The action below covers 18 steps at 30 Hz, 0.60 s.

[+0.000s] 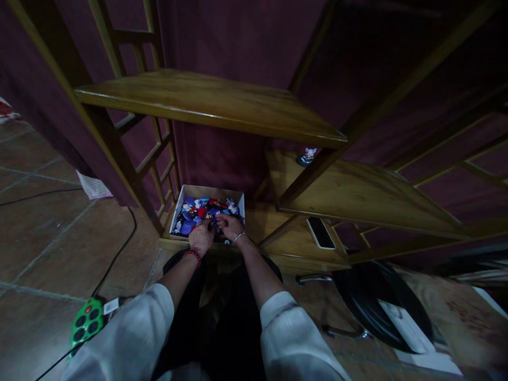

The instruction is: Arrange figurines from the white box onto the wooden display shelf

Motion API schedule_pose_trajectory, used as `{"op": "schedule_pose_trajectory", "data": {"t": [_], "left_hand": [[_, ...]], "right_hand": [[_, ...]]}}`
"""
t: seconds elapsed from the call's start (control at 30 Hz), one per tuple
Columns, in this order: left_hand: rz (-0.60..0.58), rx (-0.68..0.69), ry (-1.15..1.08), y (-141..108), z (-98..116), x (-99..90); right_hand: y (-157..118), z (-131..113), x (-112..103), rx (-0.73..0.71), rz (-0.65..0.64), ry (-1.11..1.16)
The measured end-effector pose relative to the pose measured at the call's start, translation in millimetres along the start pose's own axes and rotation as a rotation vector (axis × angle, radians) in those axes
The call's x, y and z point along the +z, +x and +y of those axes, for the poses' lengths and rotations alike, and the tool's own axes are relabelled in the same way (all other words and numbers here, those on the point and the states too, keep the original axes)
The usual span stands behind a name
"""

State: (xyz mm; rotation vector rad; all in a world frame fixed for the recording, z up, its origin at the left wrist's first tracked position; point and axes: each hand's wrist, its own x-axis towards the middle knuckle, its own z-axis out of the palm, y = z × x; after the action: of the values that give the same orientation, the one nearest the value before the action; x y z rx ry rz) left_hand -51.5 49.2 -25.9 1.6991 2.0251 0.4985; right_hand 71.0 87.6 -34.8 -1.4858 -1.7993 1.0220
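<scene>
The open cardboard box (206,191) stands on the lowest wooden shelf (286,243), filled with small blue, red and dark toy pieces (202,211); their exact kind is too small to tell.

Step in hand: both hands are working among the pieces at the near side of the box. The left hand (201,238), with a red bead bracelet (192,257), and the right hand (230,226), with a silver bangle (238,237), reach in from the front, their fingers close together. Grip state: both are curled downward, but the fingertips are hidden among the pieces, so it cannot be told whether either hand is closed on a piece.

Next move requirement: any lift from the box calls for a closed grip on 1 piece, clear of the pieces beside it.

Surroundings: a small figurine (306,156) stands on a higher wooden shelf (357,193), set to the right of the box. A phone (320,233) lies on the lowest shelf, right of the box. A top shelf (210,100) spans above. White sleeves (123,333) cover both forearms. On the tiled floor (47,248), left of the rack, lie a black cable (115,259) and a green power strip (87,320)
</scene>
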Motion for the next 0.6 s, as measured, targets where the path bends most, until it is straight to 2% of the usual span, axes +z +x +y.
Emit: {"op": "schedule_pose_trajectory", "data": {"t": [0.23,0.4,0.6], "left_hand": [[0.010,-0.032,-0.068,3,-5,3.3],[-0.022,-0.067,-0.116,4,-8,3.3],[-0.003,-0.036,-0.183,4,-13,1.4]], "right_hand": [[-5,0,-2,-0.019,-0.038,0.092],[-6,-2,-4,-0.042,0.003,-0.020],[-9,-5,-5,-0.027,-0.050,-0.078]]}}
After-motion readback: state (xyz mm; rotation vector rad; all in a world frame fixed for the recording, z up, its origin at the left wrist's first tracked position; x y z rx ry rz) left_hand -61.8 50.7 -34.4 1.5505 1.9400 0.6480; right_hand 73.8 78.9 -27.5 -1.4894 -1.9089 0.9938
